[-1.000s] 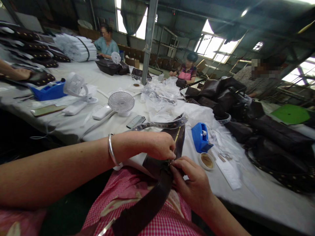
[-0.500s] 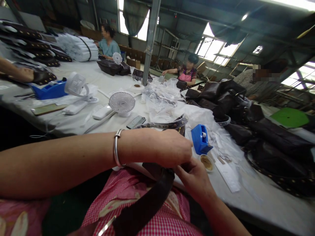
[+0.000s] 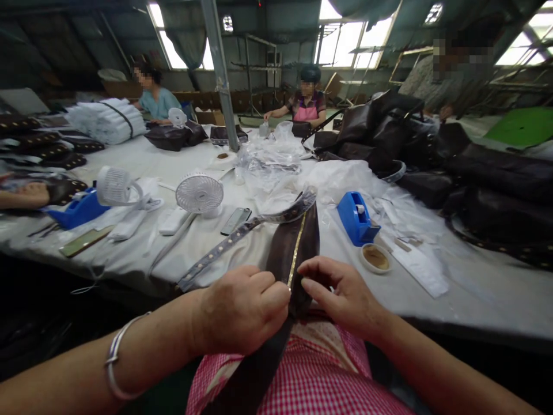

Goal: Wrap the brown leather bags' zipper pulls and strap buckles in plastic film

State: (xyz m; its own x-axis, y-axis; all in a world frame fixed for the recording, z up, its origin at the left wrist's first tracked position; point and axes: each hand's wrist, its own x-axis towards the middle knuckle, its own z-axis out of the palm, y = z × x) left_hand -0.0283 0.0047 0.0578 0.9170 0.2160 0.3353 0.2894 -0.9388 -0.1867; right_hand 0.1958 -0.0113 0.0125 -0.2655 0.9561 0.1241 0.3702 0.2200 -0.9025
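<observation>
A dark brown handbag with a gold zipper lies at the table's front edge, the zipper running away from me. My left hand is closed in a fist at the zipper's near end, pinching what looks like the zipper pull, mostly hidden by the fingers. Beside the zipper, my right hand has thumb and fingers curved and apart, holding nothing visible. A wide dark strap hangs from the bag over my lap. A studded strap in clear wrapping extends left from the bag's far end.
A blue tape dispenser and a roll of tape sit to the right. Leftward are a phone, a white fan and another blue dispenser. Dark bags pile up at right. Co-workers sit around the table.
My hands were together over the bag; now they are apart, the left drawn back toward me and left. The zipper has come into view. My view has turned and levelled.
</observation>
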